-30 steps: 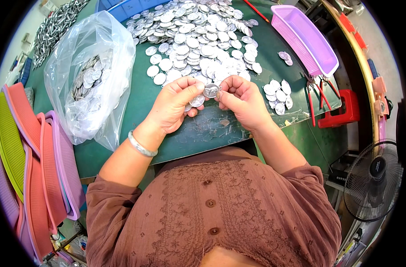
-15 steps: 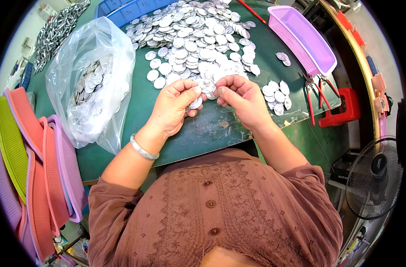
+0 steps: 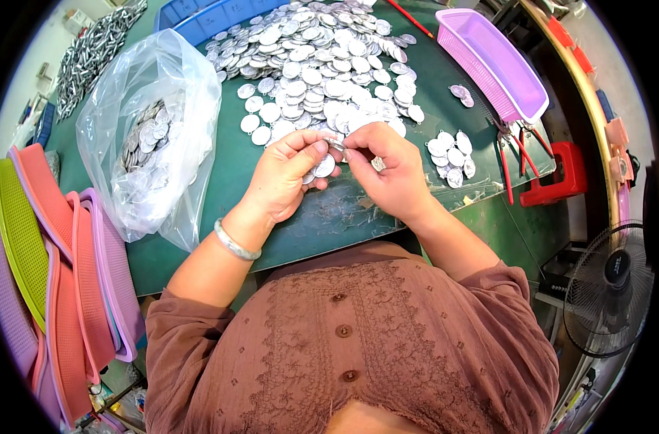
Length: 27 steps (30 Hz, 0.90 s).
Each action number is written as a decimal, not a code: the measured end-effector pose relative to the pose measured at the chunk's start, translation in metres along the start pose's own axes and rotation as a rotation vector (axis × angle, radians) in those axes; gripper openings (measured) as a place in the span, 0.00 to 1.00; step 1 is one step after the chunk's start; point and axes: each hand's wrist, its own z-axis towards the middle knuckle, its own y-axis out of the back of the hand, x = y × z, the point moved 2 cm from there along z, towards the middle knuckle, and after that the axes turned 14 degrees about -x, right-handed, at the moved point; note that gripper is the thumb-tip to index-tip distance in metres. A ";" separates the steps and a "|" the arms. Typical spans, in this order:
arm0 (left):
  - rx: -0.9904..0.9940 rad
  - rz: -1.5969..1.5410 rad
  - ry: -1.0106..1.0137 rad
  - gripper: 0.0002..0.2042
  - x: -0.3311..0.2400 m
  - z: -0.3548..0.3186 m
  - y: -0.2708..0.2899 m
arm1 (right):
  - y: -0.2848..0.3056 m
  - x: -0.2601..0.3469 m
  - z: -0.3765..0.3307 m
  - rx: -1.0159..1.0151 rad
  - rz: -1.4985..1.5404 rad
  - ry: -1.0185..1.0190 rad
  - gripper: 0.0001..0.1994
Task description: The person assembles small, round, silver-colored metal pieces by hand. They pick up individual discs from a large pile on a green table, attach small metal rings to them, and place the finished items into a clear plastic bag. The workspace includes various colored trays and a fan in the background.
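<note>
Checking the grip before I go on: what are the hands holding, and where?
Left hand pinches a silver disc at its upper edge; right hand fingertips meet it there.

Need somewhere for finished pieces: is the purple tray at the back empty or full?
Empty: the purple tray shows only bare mesh floor inside.

Small silver part pinched between both hands: too small to identify, mostly covered by fingertips. Round silver metal disc half hidden behind left hand. Contents of clear plastic bag blurred by film. Blue plastic crate cut off at top edge.
</note>
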 end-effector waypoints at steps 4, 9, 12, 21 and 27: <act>0.011 -0.018 0.010 0.10 -0.001 0.000 0.000 | -0.002 0.009 0.001 0.008 0.009 0.030 0.06; 0.050 -0.095 0.069 0.12 -0.007 -0.003 -0.006 | 0.001 0.004 -0.002 0.030 -0.119 0.128 0.07; 0.020 -0.095 0.082 0.10 -0.008 -0.007 -0.005 | 0.001 0.009 -0.002 0.096 -0.096 0.146 0.08; -0.388 0.378 -0.660 0.13 -0.108 -0.018 0.049 | 0.118 -0.013 0.003 -0.048 -0.491 0.150 0.11; -0.569 0.388 -0.800 0.12 -0.162 -0.007 0.113 | 0.154 -0.040 -0.014 0.182 -0.674 0.016 0.29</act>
